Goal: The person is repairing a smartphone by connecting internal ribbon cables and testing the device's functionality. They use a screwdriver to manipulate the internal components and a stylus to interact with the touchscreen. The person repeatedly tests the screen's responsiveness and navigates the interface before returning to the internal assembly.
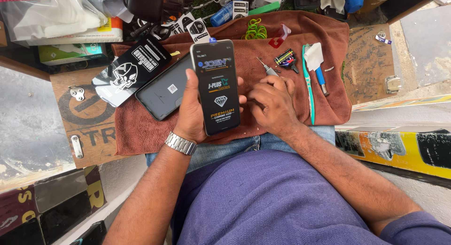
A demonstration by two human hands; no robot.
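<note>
The left hand point(195, 111) is gripping a phone point(216, 87) upright over the brown cloth point(300, 43); the right hand point(272, 101) is closing on a screwdriver point(267, 69). Loosely held, the phone could be slipping onto the second phone point(164, 90).

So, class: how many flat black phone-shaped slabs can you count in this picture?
2. One black glossy phone-shaped slab stands upright in the left hand; one dark grey slab lies on the brown cloth beside it. Clutter behind may hide more.
</note>
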